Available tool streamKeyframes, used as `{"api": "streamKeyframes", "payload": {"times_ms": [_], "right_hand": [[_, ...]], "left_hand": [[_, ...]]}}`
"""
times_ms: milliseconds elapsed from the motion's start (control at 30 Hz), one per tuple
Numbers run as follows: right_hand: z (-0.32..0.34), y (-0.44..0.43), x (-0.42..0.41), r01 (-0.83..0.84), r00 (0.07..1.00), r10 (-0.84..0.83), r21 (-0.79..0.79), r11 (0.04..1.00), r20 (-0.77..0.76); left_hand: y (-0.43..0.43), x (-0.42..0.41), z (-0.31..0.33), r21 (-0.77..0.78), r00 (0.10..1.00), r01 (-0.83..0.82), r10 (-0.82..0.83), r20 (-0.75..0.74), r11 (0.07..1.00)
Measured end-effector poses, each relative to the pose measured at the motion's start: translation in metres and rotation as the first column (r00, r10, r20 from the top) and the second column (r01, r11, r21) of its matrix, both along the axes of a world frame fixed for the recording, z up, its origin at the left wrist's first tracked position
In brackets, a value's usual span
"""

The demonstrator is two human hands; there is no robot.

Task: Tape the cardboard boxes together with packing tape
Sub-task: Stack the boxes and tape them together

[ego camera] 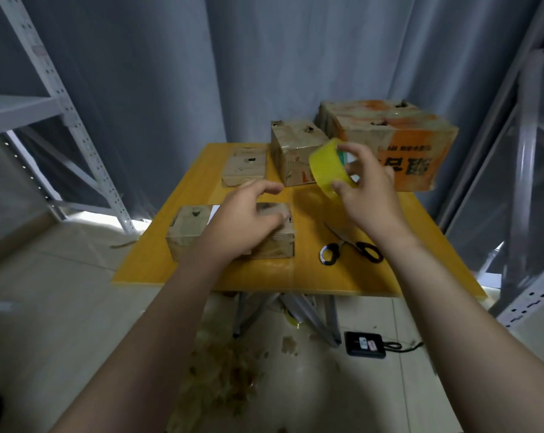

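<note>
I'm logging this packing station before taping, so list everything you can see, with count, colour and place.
Table: one, yellow, centre.
Big box: one, brown and orange, table's far right.
Mid box: one, brown, left of the big box.
Flat box: one, brown, far left of the table.
Near box: one, brown, front left.
Roll: one, yellow tape, held above the table.
Scissors: one pair, black handles, front right.
Racks: two, grey, either side.
Curtain: one, grey-blue, behind.
Device: one, black, corded, on the floor.
Scraps: many, brownish, on the floor.
Left hand: rests on the near box.
Right hand: fingers grip the roll.
</note>
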State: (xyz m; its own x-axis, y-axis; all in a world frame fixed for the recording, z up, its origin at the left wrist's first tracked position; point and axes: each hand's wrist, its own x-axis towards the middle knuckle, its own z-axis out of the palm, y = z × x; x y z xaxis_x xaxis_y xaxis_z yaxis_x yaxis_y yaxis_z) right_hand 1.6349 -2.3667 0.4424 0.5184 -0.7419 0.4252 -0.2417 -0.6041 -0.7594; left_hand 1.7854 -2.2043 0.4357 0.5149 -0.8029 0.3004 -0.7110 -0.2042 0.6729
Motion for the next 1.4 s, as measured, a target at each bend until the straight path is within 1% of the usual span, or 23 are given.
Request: {"api": "streamKeyframes", "payload": {"times_ms": [33,100,133,200,233,300,367,400,433,500,600,700,767,833,900,967,1067,1167,1233,1300,1400], "right_hand": [[0.010,0.009,0.003,-0.080,0.993,0.077,0.031,0.996,0.085],[0.024,0.027,0.008,-0.242,0.949,0.220,0.076,0.967,0.228],[0.029,0.034,0.010,-0.311,0.924,0.278,0.091,0.946,0.263],[0.031,0.045,0.012,-0.404,0.895,0.362,0.126,0.906,0.262],[0.032,0.048,0.013,-0.417,0.896,0.380,0.141,0.898,0.232],[0.032,0.049,0.014,-0.375,0.924,0.360,0.124,0.919,0.126],[0.030,0.044,0.015,-0.318,0.948,0.317,0.048,0.947,0.024],[0.030,0.041,0.014,-0.298,0.955,0.298,0.001,0.955,-0.001],[0.030,0.039,0.013,-0.282,0.959,0.282,-0.033,0.959,-0.013],[0.031,0.034,0.010,-0.294,0.956,0.294,-0.040,0.955,-0.003],[0.032,0.031,0.009,-0.309,0.949,0.314,-0.092,0.947,0.039],[0.033,0.032,0.013,-0.253,0.964,0.262,-0.163,0.954,0.037],[0.032,0.034,0.018,-0.255,0.961,0.269,-0.173,0.951,0.060],[0.034,0.038,0.021,-0.255,0.958,0.274,-0.179,0.950,0.088],[0.036,0.041,0.023,-0.230,0.956,0.259,-0.200,0.953,0.135],[0.040,0.041,0.024,-0.185,0.959,0.228,-0.234,0.954,0.168],[0.043,0.039,0.023,-0.125,0.972,0.178,-0.310,0.943,0.150],[0.042,0.044,0.020,-0.114,0.969,0.186,-0.373,0.921,0.163],[0.041,0.053,0.020,-0.107,0.958,0.204,-0.411,0.905,0.201],[0.041,0.061,0.020,-0.125,0.949,0.227,-0.397,0.909,0.221],[0.045,0.075,0.020,-0.201,0.930,0.276,-0.292,0.935,0.244]], "left_hand": [[0.000,-0.003,0.002,-0.067,0.999,0.012,-0.015,-0.046,0.998],[0.002,-0.011,0.006,-0.183,0.991,0.024,-0.047,-0.124,0.983],[0.002,-0.014,0.008,-0.235,0.990,0.019,-0.052,-0.134,0.972],[0.004,-0.015,0.010,-0.345,0.992,0.001,-0.045,-0.120,0.939],[0.005,-0.014,0.010,-0.385,0.992,-0.003,-0.046,-0.117,0.923],[0.009,-0.008,0.008,-0.396,0.989,0.013,-0.070,-0.131,0.918],[0.011,-0.003,0.004,-0.368,0.987,0.053,-0.104,-0.121,0.928],[0.012,-0.003,0.002,-0.362,0.987,0.078,-0.123,-0.102,0.929],[0.012,-0.003,0.001,-0.367,0.985,0.107,-0.149,-0.086,0.924],[0.012,-0.002,-0.002,-0.403,0.974,0.150,-0.206,-0.098,0.903],[0.012,0.000,-0.003,-0.445,0.967,0.129,-0.211,-0.140,0.886],[0.011,-0.002,-0.003,-0.440,0.982,0.076,-0.144,-0.123,0.895],[0.011,-0.006,-0.003,-0.439,0.983,0.049,-0.122,-0.139,0.897],[0.011,-0.010,-0.002,-0.441,0.977,0.022,-0.113,-0.182,0.897],[0.010,-0.017,-0.002,-0.421,0.956,0.007,-0.129,-0.263,0.907],[0.009,-0.025,0.000,-0.368,0.927,0.023,-0.157,-0.340,0.930],[0.012,-0.035,0.007,-0.344,0.890,0.084,-0.226,-0.396,0.935],[0.020,-0.045,0.022,-0.305,0.901,0.086,-0.204,-0.384,0.949],[0.028,-0.052,0.033,-0.251,0.877,0.083,-0.190,-0.441,0.964],[0.040,-0.056,0.042,-0.192,0.848,0.061,-0.152,-0.507,0.980],[0.060,-0.059,0.045,-0.119,0.858,0.046,-0.100,-0.504,0.992]]}}
